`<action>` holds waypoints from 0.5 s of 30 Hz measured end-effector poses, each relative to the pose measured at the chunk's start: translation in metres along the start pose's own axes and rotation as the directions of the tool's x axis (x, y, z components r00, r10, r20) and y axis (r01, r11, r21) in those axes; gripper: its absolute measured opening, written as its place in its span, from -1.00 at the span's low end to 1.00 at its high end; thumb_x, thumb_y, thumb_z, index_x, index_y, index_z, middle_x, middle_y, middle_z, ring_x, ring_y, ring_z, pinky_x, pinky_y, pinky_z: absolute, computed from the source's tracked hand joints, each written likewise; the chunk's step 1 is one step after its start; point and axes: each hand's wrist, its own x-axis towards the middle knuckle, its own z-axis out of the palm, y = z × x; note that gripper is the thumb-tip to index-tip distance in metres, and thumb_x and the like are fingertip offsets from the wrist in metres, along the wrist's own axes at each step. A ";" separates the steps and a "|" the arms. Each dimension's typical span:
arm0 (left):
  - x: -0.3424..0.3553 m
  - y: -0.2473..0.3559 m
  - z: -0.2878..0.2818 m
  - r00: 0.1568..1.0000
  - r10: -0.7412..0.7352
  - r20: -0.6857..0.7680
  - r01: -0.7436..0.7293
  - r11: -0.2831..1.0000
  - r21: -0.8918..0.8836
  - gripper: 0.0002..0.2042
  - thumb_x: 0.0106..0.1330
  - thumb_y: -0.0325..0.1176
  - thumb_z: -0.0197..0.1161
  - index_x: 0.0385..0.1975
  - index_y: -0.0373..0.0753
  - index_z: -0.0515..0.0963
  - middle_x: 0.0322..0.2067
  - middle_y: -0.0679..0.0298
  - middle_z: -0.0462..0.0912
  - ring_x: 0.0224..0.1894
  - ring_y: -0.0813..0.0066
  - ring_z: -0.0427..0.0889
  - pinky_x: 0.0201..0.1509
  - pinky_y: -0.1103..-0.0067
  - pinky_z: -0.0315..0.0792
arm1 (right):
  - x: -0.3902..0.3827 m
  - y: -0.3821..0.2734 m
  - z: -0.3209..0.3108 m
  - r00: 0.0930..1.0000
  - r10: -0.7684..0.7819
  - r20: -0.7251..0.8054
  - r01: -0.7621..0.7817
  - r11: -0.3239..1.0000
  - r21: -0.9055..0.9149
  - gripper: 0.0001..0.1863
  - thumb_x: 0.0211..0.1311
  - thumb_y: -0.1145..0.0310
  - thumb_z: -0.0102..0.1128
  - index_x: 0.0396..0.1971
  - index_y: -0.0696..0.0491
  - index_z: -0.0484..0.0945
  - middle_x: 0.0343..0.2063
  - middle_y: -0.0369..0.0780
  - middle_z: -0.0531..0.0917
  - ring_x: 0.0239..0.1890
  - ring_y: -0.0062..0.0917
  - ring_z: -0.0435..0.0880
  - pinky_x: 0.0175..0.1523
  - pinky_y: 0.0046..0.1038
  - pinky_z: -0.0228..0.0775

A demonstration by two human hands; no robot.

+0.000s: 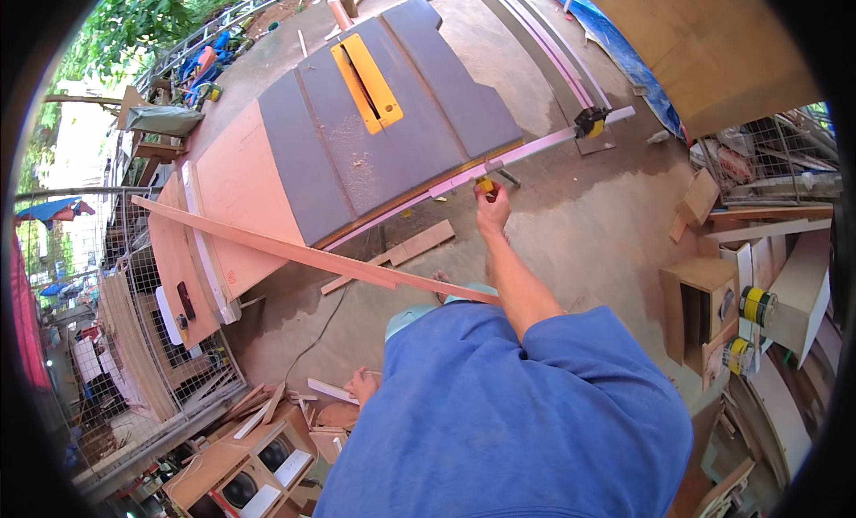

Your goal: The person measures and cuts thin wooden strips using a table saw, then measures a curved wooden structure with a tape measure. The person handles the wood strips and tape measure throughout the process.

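My right hand (492, 210) reaches forward to the front rail (535, 148) of a table saw and is closed around a small yellow and black object (484, 185) right at the rail. The saw's dark grey top (401, 135) has a yellow insert plate (367, 81) in its middle. A long thin wooden strip (267, 243) runs from the far left toward me, and its near end vanishes behind my right arm. Only a small part of my left hand (361, 386) shows, low by the edge of my blue shirt; its fingers are unclear.
A pale board (234, 197) extends the saw to the left. A yellow and black fence clamp (590, 121) sits on the rail. Wood offcuts (412, 246) and a cable lie on the concrete floor. Wooden boxes (704, 304) and wire cages stand right; speaker boxes (236, 478) are at lower left.
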 end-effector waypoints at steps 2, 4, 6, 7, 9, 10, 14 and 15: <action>0.013 -0.051 0.009 0.997 -0.027 0.077 0.029 0.999 -0.032 -0.62 0.30 -0.32 0.30 0.14 0.10 0.65 0.20 -0.09 0.31 0.33 -0.01 0.12 0.46 0.14 0.01 | -0.003 -0.009 0.001 1.000 0.013 0.009 -0.013 1.000 0.002 -0.53 0.32 0.14 0.46 0.02 0.18 0.58 -0.25 -0.09 0.78 -0.27 -0.33 0.80 -0.10 -0.25 0.59; 0.011 -0.057 0.021 0.992 -0.038 0.121 0.034 0.999 0.032 -0.61 0.30 -0.32 0.30 0.14 0.11 0.65 0.20 -0.08 0.31 0.33 -0.01 0.12 0.46 0.14 0.01 | -0.004 -0.009 0.001 1.000 0.023 -0.003 -0.023 1.000 -0.015 -0.54 0.35 0.14 0.44 0.03 0.18 0.58 -0.27 -0.09 0.78 -0.27 -0.35 0.80 -0.10 -0.25 0.59; 0.003 -0.046 0.022 0.989 -0.052 0.138 0.037 0.994 0.106 -0.61 0.29 -0.32 0.30 0.14 0.12 0.65 0.19 -0.07 0.32 0.32 -0.01 0.13 0.46 0.15 0.02 | -0.001 -0.002 0.005 0.991 0.131 0.021 -0.131 0.991 -0.016 -0.50 0.46 -0.02 0.25 -0.05 0.20 0.61 -0.34 -0.07 0.77 -0.29 -0.34 0.79 -0.14 -0.24 0.57; 0.000 -0.038 0.017 0.989 -0.054 0.138 0.035 0.989 0.142 -0.60 0.29 -0.32 0.30 0.14 0.12 0.65 0.19 -0.06 0.32 0.32 -0.01 0.13 0.46 0.15 0.02 | 0.000 0.002 0.008 0.983 0.180 0.024 -0.179 0.983 -0.036 -0.46 0.49 -0.08 0.17 -0.09 0.20 0.62 -0.37 -0.07 0.77 -0.33 -0.33 0.79 -0.15 -0.23 0.56; -0.006 -0.022 0.002 0.993 -0.040 0.109 0.019 0.981 0.192 -0.60 0.29 -0.32 0.30 0.15 0.13 0.65 0.18 -0.06 0.33 0.32 -0.01 0.13 0.46 0.15 0.03 | 0.005 0.018 0.021 0.958 0.284 -0.022 -0.285 0.957 -0.061 -0.43 0.54 -0.12 -0.01 -0.16 0.18 0.64 -0.48 -0.13 0.73 -0.45 -0.34 0.72 -0.24 -0.27 0.51; -0.003 -0.007 -0.011 0.996 -0.010 0.085 -0.009 0.977 0.214 -0.60 0.29 -0.32 0.30 0.15 0.14 0.65 0.18 -0.05 0.33 0.31 -0.01 0.13 0.46 0.16 0.04 | 0.017 0.035 0.031 0.938 0.334 -0.088 -0.340 0.939 -0.058 -0.43 0.56 -0.10 -0.10 -0.20 0.14 0.66 -0.56 -0.19 0.69 -0.54 -0.36 0.66 -0.32 -0.30 0.48; 0.001 0.022 -0.030 0.994 0.076 -0.076 -0.061 0.982 0.180 -0.60 0.29 -0.32 0.31 0.15 0.14 0.65 0.25 -0.03 0.27 0.31 -0.04 0.13 0.44 0.14 0.11 | 0.051 0.060 0.021 0.502 0.693 0.518 -0.863 0.354 0.362 -0.49 0.54 0.01 -0.23 -0.33 0.02 0.65 -0.67 -0.29 0.59 -0.65 -0.43 0.52 -0.47 -0.40 0.37; 0.004 0.032 -0.033 0.995 0.065 -0.077 -0.054 0.988 0.144 -0.60 0.30 -0.32 0.30 0.15 0.14 0.65 0.27 -0.04 0.24 0.32 -0.06 0.13 0.45 0.13 0.11 | 0.055 0.059 0.017 0.390 0.669 0.632 -0.912 0.190 0.363 -0.51 0.53 0.04 -0.24 -0.34 0.01 0.64 -0.67 -0.30 0.58 -0.65 -0.44 0.50 -0.48 -0.41 0.36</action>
